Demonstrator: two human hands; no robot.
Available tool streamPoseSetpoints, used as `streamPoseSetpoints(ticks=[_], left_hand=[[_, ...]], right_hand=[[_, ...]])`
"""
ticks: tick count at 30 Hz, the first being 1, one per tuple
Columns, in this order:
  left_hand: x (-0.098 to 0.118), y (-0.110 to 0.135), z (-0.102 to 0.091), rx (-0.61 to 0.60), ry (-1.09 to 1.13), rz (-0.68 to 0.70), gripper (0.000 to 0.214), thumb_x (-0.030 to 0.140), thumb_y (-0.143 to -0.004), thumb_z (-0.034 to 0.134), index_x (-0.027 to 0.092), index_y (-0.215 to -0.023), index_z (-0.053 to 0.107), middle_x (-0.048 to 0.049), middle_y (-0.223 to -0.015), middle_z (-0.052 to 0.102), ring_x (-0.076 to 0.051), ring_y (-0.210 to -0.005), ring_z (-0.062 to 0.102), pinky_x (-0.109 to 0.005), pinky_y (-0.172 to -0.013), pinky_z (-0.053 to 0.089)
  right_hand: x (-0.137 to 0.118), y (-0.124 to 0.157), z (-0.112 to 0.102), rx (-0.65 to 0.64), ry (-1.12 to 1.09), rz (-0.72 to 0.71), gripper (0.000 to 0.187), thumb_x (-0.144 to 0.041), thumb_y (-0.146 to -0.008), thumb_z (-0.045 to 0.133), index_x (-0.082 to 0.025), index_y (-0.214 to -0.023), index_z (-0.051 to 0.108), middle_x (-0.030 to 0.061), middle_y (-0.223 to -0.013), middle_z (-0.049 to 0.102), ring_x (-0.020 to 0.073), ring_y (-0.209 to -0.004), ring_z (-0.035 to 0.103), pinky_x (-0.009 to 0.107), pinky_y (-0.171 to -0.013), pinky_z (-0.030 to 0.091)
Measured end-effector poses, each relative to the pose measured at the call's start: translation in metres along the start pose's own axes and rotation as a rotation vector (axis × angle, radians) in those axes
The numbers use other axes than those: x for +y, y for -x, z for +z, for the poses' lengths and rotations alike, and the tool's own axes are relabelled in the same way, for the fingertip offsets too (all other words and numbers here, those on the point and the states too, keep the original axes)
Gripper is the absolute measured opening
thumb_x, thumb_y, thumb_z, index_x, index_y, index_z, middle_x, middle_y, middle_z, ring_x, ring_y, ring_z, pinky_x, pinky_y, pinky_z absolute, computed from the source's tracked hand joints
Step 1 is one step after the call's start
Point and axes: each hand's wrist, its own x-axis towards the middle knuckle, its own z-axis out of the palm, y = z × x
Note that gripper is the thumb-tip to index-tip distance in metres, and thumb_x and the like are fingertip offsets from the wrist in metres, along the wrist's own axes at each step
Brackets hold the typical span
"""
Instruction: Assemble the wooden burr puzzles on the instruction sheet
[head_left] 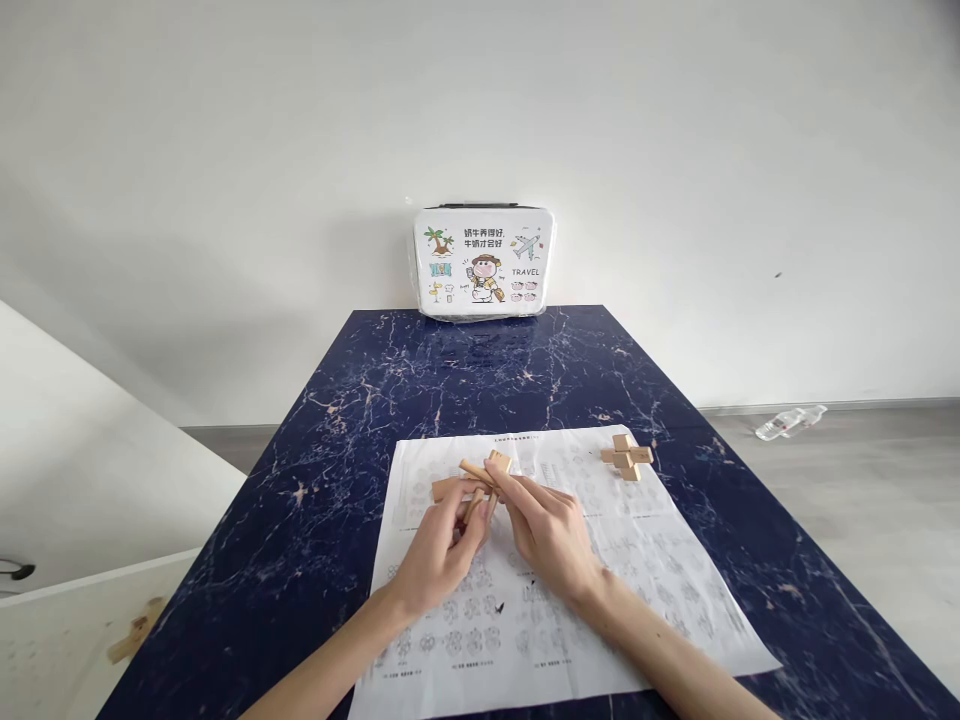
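Note:
Between my two hands is a partly joined wooden interlocking puzzle (500, 461), its light sticks poking out at several angles. My left hand (444, 545) grips it from the left and below, thumb and fingers closed around the sticks. From the right, my right hand (551, 530) presses its fingers on the upper sticks. My fingers hide much of where the pieces meet. Under both hands lies a large white instruction sheet (585, 640) printed with rows of small diagrams. A second wooden puzzle (627, 457), joined into a cross shape, rests on the sheet's upper right corner.
The dark blue marbled table (480, 375) carries a white cartoon-printed case (485, 262) at its far end, against the wall. At the lower left, more wooden pieces (137, 630) lie on a lower white surface. A clear plastic bottle (790, 422) lies on the floor at right.

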Motion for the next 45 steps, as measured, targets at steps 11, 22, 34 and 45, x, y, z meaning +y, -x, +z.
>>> streamPoseSetpoints(ticks=[11, 22, 34, 45], left_hand=[[0.002, 0.0, -0.002, -0.01, 0.047, -0.04, 0.031, 0.048, -0.113, 0.044, 0.02, -0.123, 0.054, 0.0069, -0.065, 0.044, -0.014, -0.057, 0.041, -0.028, -0.055, 0.035], [0.007, -0.004, -0.009, 0.196, 0.192, -0.072, 0.033, 0.054, -0.111, 0.045, 0.022, -0.106, 0.054, 0.0038, -0.078, 0.05, -0.01, -0.054, 0.039, -0.024, -0.05, 0.033], [-0.008, -0.019, -0.033, 0.523, 0.324, -0.099, 0.044, 0.054, -0.105, 0.058, 0.023, -0.08, 0.04, 0.0087, -0.066, 0.027, -0.009, -0.051, 0.025, -0.022, -0.048, 0.026], [-0.005, -0.015, -0.028, 0.429, 0.172, -0.085, 0.039, 0.061, -0.105, 0.054, 0.023, -0.097, 0.057, 0.0081, -0.068, 0.028, -0.011, -0.052, 0.025, -0.022, -0.047, 0.028]], right_hand=[[0.006, -0.002, 0.001, -0.056, -0.134, 0.056, 0.052, -0.016, -0.111, 0.039, -0.034, -0.159, 0.051, 0.0062, -0.099, 0.079, 0.021, -0.075, 0.075, 0.03, -0.064, 0.059], [-0.001, -0.005, 0.0, -0.018, -0.21, 0.125, 0.058, -0.03, -0.113, 0.048, -0.03, -0.168, 0.029, 0.0116, -0.122, 0.076, 0.0232, -0.085, 0.078, 0.036, -0.069, 0.065], [0.006, -0.002, 0.007, -0.314, -0.098, -0.074, 0.057, -0.021, -0.11, 0.052, -0.028, -0.164, 0.037, 0.0117, -0.158, 0.057, 0.0337, -0.15, 0.047, 0.063, -0.117, 0.049], [0.005, -0.006, 0.001, -0.295, -0.25, -0.056, 0.032, -0.013, -0.106, 0.056, -0.023, -0.135, 0.063, 0.0108, -0.121, 0.069, 0.028, -0.11, 0.061, 0.047, -0.094, 0.06]])
